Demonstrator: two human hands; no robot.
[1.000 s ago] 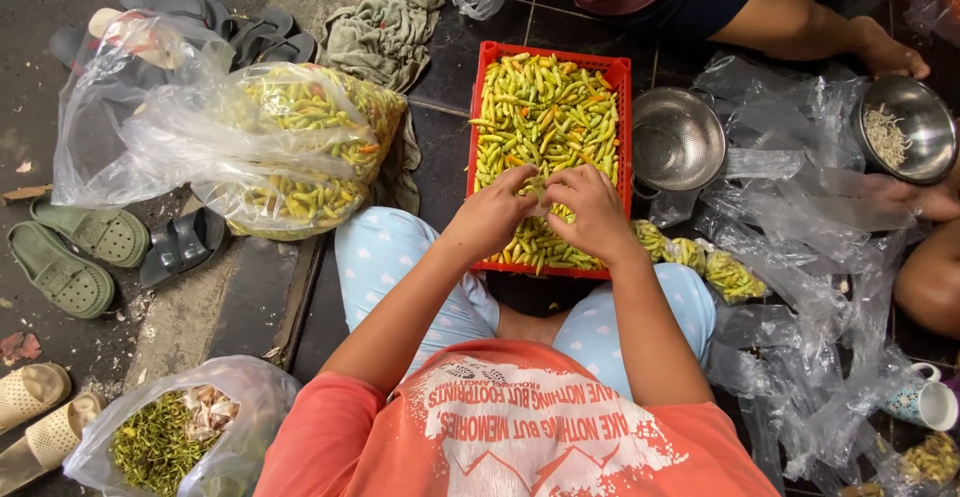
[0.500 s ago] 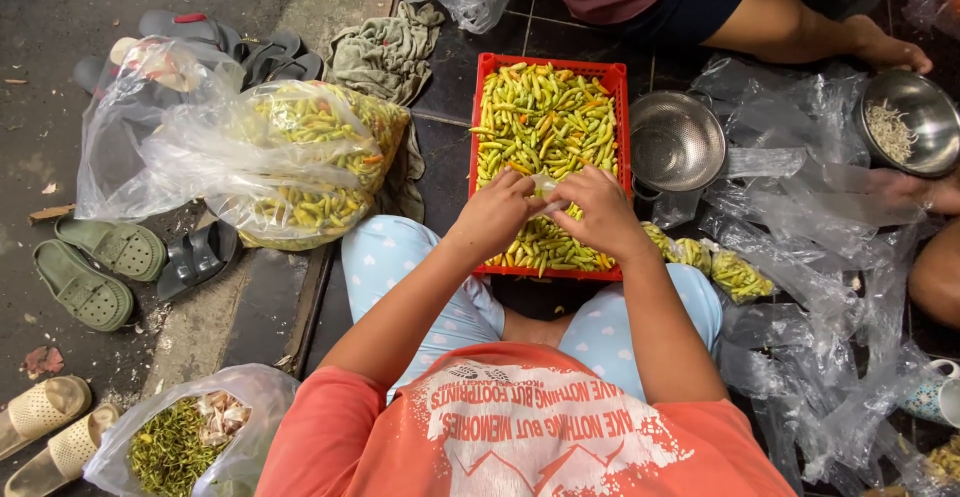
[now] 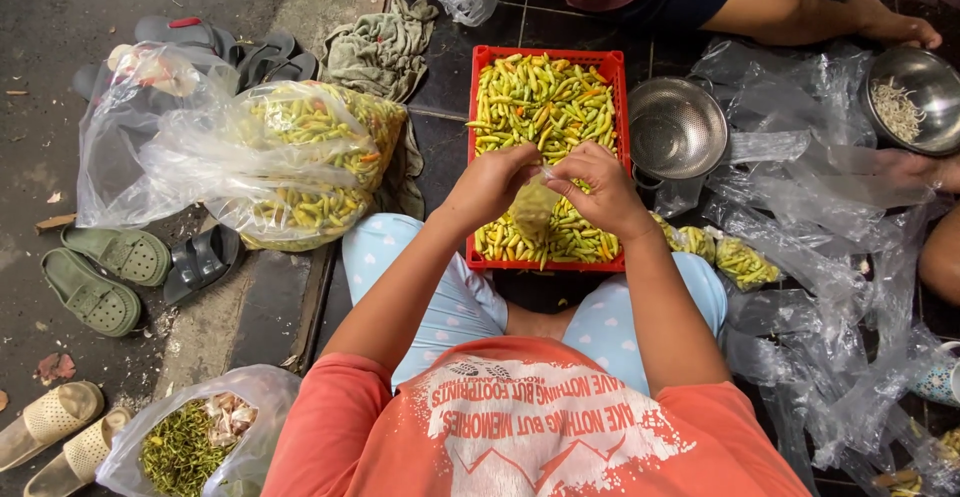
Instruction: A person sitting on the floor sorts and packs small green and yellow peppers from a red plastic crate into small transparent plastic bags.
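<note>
A red plastic basket (image 3: 604,61) heaped with yellow-green chilies stands on the dark tiles in front of my knees. Over its near half, my left hand (image 3: 488,183) and my right hand (image 3: 602,193) pinch the top of a small clear plastic bag (image 3: 535,209) holding a few chilies. The bag hangs between my fingers, just above the heap. Both forearms reach forward from my orange shirt.
A big clear bag of chilies (image 3: 300,162) lies to the left, a bag of green stems (image 3: 190,447) at lower left. A steel colander (image 3: 676,129), a steel bowl (image 3: 920,97), loose plastic bags (image 3: 830,257) and small filled bags (image 3: 740,260) lie to the right. Another person sits beyond the basket. Sandals (image 3: 95,277) lie at left.
My hands stay together over the basket's near end. The small bag now hangs visibly between them, and the view has shifted slightly.
</note>
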